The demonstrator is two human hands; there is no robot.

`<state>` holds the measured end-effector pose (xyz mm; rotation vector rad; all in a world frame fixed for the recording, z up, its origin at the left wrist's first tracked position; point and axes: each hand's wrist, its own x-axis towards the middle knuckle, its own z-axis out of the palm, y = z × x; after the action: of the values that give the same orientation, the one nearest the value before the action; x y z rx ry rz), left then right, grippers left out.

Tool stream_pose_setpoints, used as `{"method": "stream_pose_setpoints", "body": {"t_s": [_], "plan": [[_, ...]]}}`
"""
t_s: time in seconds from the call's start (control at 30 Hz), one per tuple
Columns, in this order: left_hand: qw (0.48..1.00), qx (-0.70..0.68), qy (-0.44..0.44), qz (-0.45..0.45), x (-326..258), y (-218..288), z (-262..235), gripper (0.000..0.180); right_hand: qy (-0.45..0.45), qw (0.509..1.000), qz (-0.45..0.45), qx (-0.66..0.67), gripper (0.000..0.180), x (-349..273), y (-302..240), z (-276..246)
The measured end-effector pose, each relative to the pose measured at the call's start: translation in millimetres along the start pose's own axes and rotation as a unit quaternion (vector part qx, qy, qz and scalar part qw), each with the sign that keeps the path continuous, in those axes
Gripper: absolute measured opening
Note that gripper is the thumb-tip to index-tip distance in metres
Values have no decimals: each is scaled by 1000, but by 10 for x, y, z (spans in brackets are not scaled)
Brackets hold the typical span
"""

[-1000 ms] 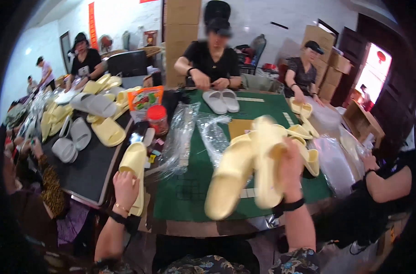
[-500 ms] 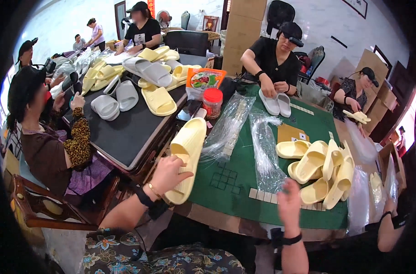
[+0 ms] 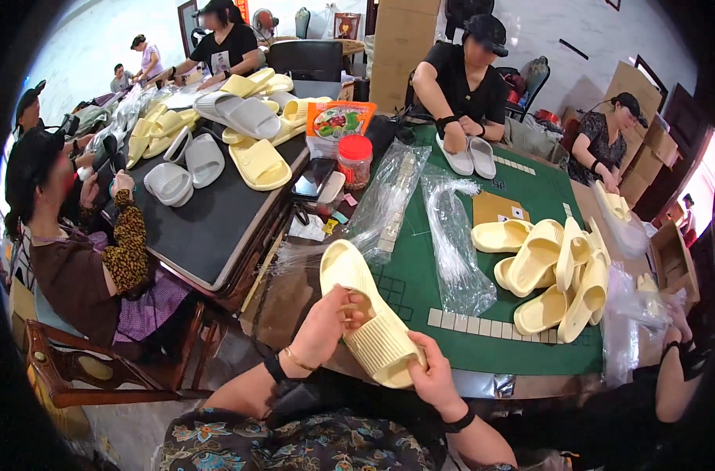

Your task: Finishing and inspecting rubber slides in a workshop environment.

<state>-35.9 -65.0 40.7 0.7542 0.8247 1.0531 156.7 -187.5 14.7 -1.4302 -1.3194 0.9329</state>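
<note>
A pale yellow slide slipper (image 3: 379,342) with a ribbed strap is held tilted at the near edge of the green table, its heel pointing up and away. My left hand (image 3: 320,323) grips its left side, with curled fingers at the foot opening beside the strap. My right hand (image 3: 434,375) holds the open toe end, the thumb lying on top near the strap's edge. Some of the right fingers are hidden by the slipper. To the right, several yellow slippers (image 3: 536,265) lie in a pile on the green tabletop (image 3: 483,357).
Clear plastic bags (image 3: 452,251) and a row of white tiles (image 3: 483,326) lie on the green table. A red-lidded jar (image 3: 354,161) stands beyond. At left, a black table (image 3: 208,235) bears grey and yellow slippers. Co-workers sit around; one across handles grey slippers (image 3: 467,155).
The slipper has come nearer and rightward, its toe end swinging right. My right hand has moved left from the table's edge and taken hold of the toe end.
</note>
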Motion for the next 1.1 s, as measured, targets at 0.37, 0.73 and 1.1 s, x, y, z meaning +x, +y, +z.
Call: {"method": "stream_pose_setpoints", "body": {"t_s": [0.37,0.73,1.1], "plan": [[978,146,86,124,-63,414,-460,28,-205,973,88,-67,45,16,-271,-1141],[950,310,-17,41,-254,-319,-7,27,-62,942,-206,-256,33,999,-235,-516],[756,571,30,320,-152,-315,-638,43,-48,948,-124,-290,70,-12,232,-415]]}}
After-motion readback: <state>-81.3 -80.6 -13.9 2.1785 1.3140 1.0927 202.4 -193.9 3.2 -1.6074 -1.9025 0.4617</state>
